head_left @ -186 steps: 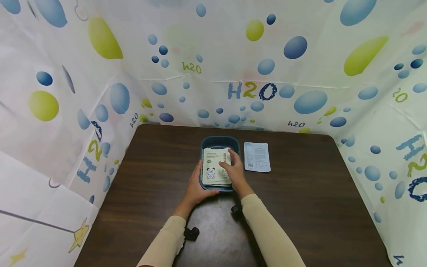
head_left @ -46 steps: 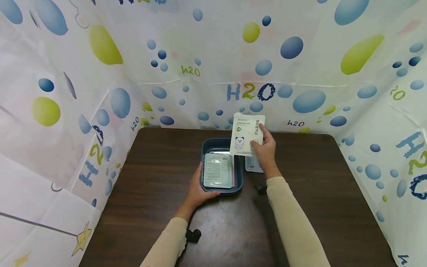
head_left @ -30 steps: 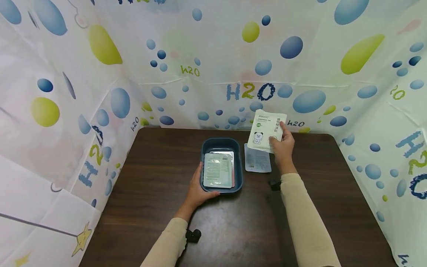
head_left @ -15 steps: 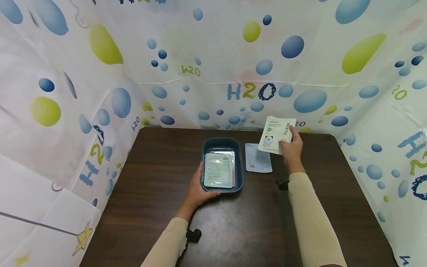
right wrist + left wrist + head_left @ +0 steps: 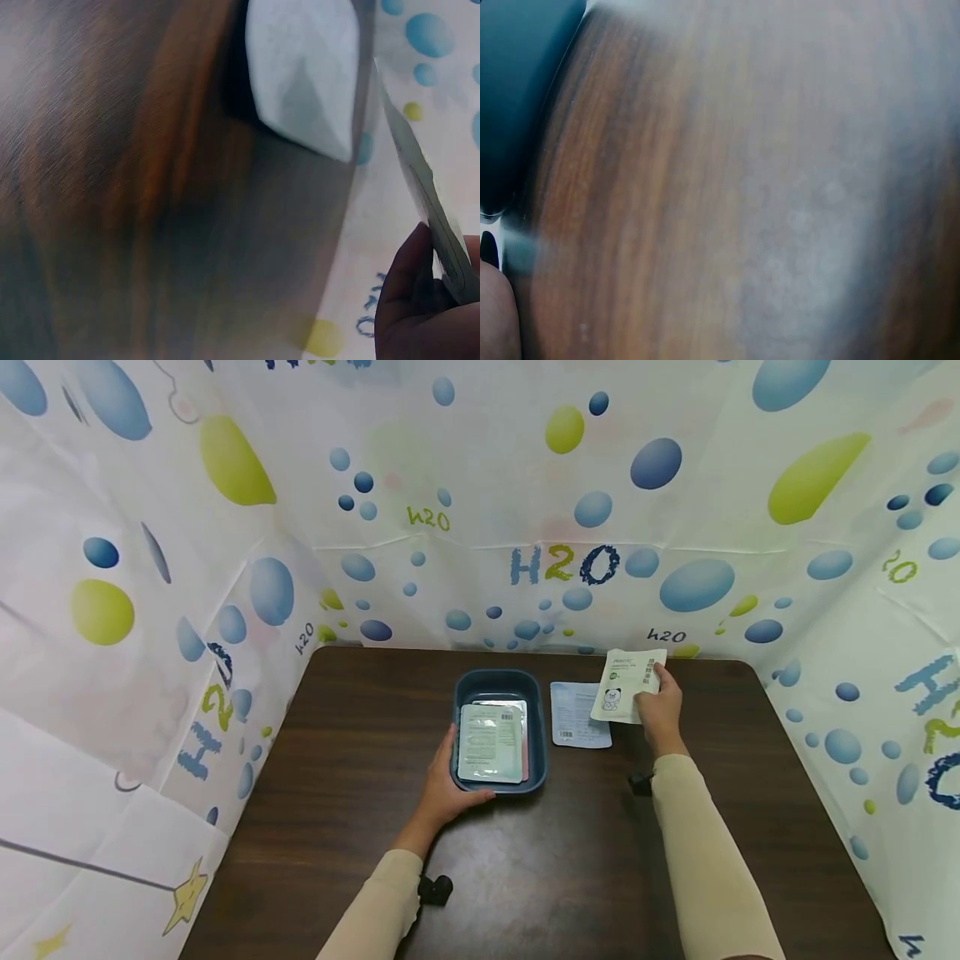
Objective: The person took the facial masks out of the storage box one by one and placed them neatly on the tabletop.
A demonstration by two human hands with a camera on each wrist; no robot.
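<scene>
A blue plastic tray (image 5: 537,743) stands on the table. In it lie a pale green sachet (image 5: 489,743) and, partly covered by it, a silver and pink one (image 5: 524,752). My left hand (image 5: 444,789) rests against the tray's near left corner, fingers along the left wall and thumb along the front. To the right of the tray, my right hand (image 5: 660,714) pinches a cream sachet (image 5: 624,685) with a printed bear by its right side. The cream sachet overlaps a light blue sachet (image 5: 577,718); the right wrist view shows it edge-on between thumb and fingers.
The brown wooden table (image 5: 360,735) runs back to a white curtain (image 5: 480,485) with blue and green dots. The light blue sachet lies flat just right of the tray. Each wrist wears a small black camera (image 5: 435,889).
My right hand has lifted the cream sachet out of the tray, carried it right past the light blue sachet, then lowered it towards the table. My left hand has stayed at the tray.
</scene>
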